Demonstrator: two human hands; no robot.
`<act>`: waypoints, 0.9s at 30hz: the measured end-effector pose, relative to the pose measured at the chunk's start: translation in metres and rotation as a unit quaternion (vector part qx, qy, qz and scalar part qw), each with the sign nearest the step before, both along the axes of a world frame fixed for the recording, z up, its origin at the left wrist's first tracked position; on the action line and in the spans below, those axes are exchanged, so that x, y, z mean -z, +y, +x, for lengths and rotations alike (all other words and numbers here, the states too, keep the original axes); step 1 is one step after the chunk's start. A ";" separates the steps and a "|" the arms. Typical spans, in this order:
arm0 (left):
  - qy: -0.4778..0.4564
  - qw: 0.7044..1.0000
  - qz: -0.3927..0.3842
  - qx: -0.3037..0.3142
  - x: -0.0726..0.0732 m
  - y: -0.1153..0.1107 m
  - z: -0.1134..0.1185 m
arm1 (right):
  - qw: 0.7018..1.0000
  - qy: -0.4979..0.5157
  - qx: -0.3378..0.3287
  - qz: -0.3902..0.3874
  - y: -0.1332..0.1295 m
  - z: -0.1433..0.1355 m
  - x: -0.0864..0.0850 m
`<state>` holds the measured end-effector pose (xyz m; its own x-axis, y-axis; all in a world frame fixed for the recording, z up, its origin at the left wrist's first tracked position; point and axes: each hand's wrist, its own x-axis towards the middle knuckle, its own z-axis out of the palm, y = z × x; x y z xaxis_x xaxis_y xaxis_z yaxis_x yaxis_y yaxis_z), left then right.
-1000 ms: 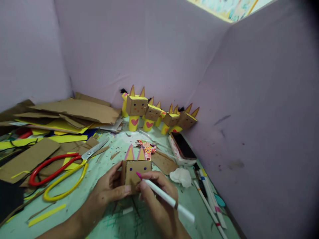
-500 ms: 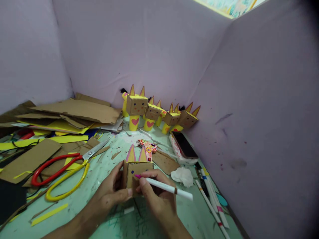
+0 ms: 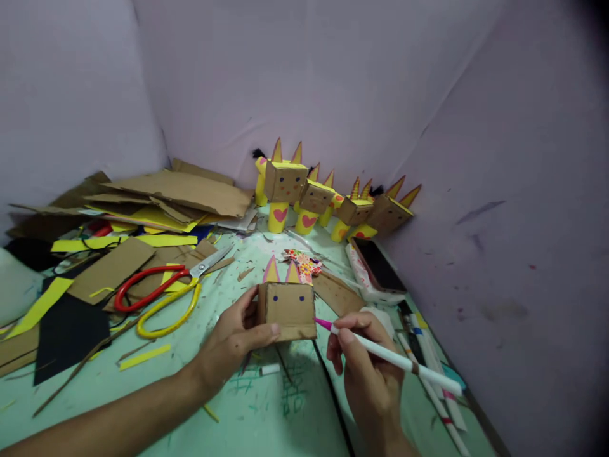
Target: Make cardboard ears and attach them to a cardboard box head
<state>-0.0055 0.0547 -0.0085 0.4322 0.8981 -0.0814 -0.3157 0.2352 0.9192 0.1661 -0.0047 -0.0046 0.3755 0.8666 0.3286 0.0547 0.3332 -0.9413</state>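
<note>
A cardboard box head (image 3: 291, 312) with two pointed ears and two dark blue dots faces me near the middle. My left hand (image 3: 238, 336) grips its left side, thumb on the lower front edge and fingers behind. My right hand (image 3: 368, 362) pinches a white marker (image 3: 397, 360), its pink tip pointing left near the box's right edge. From this view I cannot tell whether the tip touches the box. Just behind the ears lies a colourful floral piece (image 3: 304, 264). A white cap (image 3: 269, 369) lies on the table below the box.
Red and yellow scissors (image 3: 190, 276) lie at left among paper and cardboard scraps (image 3: 181, 190). Several yellow cardboard figures (image 3: 287, 184) stand along the back wall. A phone (image 3: 379, 264), crumpled tissue and several markers (image 3: 431, 355) are at right.
My right hand has moved right with the marker, off the front of the box, and both blue dots now show. The whole view has shifted, with the scene sitting further right and higher.
</note>
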 end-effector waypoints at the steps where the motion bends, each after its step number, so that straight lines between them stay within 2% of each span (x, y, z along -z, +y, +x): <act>1: -0.004 1.000 0.006 0.002 -0.001 -0.001 0.000 | 1.000 -0.012 0.001 -0.001 -0.002 -0.002 0.001; 5: -0.008 1.000 0.021 0.021 -0.006 -0.003 0.001 | 0.998 -0.063 0.007 -0.015 -0.005 -0.018 0.002; 8: 0.009 1.000 0.012 0.004 -0.006 -0.004 0.002 | 0.996 -0.088 0.009 -0.006 -0.002 -0.025 0.002; 19: 0.024 1.000 0.018 -0.003 -0.006 -0.005 0.001 | 0.983 -0.168 0.052 0.048 0.010 -0.019 0.007; 27: 0.013 1.000 0.022 0.001 -0.005 -0.005 0.001 | 0.974 -0.209 0.043 0.079 0.010 -0.018 0.005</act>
